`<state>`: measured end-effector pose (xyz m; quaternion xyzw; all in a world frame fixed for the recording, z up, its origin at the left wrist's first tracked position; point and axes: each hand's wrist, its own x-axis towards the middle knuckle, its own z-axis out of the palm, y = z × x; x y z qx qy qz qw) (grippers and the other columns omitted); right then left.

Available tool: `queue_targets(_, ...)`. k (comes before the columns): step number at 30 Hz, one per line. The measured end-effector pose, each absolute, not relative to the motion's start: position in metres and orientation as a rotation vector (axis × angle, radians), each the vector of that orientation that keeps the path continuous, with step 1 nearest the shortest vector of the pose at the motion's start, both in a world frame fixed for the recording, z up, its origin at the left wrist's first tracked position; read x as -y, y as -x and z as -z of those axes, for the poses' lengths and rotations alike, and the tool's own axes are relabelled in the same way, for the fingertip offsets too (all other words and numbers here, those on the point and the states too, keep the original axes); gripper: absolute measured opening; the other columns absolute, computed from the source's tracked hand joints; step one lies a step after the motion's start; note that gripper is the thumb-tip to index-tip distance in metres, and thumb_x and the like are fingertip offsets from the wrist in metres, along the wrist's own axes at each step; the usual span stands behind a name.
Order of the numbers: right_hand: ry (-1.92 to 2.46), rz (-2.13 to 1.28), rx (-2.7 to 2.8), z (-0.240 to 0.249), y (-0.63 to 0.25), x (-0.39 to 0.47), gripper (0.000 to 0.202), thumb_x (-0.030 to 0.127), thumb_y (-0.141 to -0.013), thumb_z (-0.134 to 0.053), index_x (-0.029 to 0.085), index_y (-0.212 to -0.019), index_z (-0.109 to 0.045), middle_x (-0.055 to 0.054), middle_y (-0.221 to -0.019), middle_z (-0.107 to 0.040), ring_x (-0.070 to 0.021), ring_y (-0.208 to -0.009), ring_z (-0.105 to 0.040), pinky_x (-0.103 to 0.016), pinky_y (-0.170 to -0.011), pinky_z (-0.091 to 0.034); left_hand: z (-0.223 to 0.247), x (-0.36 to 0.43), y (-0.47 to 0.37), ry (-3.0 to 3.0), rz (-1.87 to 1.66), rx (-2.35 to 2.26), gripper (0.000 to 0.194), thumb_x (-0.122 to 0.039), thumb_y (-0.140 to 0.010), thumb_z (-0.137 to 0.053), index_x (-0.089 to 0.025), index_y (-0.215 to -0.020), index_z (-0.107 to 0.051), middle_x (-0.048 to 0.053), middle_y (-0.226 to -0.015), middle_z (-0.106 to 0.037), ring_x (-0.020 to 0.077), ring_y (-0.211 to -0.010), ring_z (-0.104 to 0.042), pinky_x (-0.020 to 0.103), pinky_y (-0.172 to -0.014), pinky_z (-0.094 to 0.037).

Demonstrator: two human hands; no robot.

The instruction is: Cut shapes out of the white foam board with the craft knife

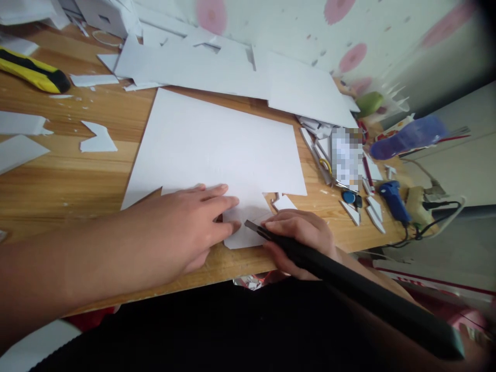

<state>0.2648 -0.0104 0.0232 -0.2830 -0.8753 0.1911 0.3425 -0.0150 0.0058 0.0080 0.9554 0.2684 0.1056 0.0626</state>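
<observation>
A large white board (217,139), with cut-outs along its near side, lies on the wooden table (93,194). My left hand (197,222) rests on its near part, fingers stretched out and pressing down. In my right hand (306,235) is a black utility knife (329,268), its blade short and its long body slanting back toward me. The blade tip is over the tab at the board's near edge, close to my left thumb; whether it touches the surface I cannot tell.
A yellow and black utility knife (34,70) and white offcuts (98,138) lie at left. More white boards (194,67) lean along the back wall. To the right are a blue glue gun (394,201), a power strip (416,209) with cables, and a purple bottle (411,137).
</observation>
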Motion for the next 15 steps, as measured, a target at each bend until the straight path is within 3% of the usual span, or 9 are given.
queue_targets(8,0.562,-0.831,2.311,-0.021,-0.282,-0.019,0.013,0.022,-0.097,-0.072,0.023,-0.107,-0.066,-0.001,-0.082,-0.074,-0.0167,-0.075,-0.074,-0.029,-0.069,-0.061,-0.023,-0.008,0.007,-2.911,-0.243,-0.808,0.043,-0.016,-0.081,-0.067,-0.027,-0.122,-0.073,0.009,-0.128,-0.073,0.0353,-0.129,-0.065,0.049,-0.100,-0.059)
queue_targets(15,0.526,-0.845,2.246,-0.013,-0.281,-0.012,0.015,0.024,-0.098,-0.072,0.023,-0.111,-0.066,-0.003,-0.088,-0.077,-0.0158,-0.079,-0.075,-0.028,-0.073,-0.062,-0.024,-0.005,0.009,-2.885,-0.300,-0.835,0.038,-0.018,-0.083,-0.070,-0.028,-0.120,-0.075,0.008,-0.134,-0.072,0.0348,-0.134,-0.062,0.050,-0.106,-0.057)
